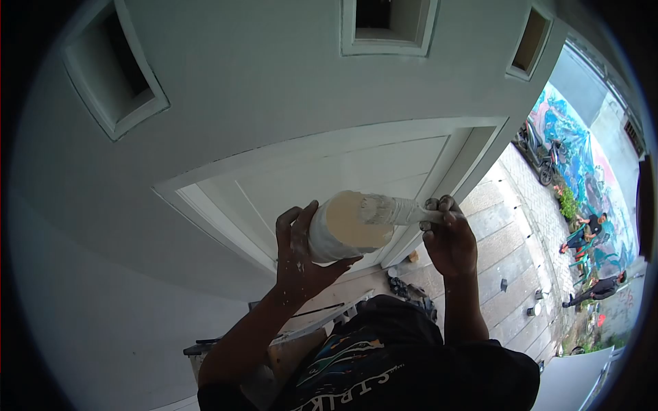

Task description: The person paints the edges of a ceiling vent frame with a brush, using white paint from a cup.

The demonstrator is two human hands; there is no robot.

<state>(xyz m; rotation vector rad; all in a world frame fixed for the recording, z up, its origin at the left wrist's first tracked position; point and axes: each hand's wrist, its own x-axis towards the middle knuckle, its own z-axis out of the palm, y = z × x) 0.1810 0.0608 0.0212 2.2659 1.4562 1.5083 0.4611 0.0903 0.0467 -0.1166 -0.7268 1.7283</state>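
My left hand is wrapped around a white paint tub, fingers on its far side and thumb along the near side. Cream-coloured paint shows inside the tub. With the fingers of my right hand I grip the handle of a paintbrush. Its paint-coated bristles overlap the tub's opening in this view. Paint specks mark my left hand and wrist.
A pale wall with small framed openings rises ahead, above a white panelled door. Far below right lies a paved floor with small tubs. Two people are near a painted mural and a motorcycle.
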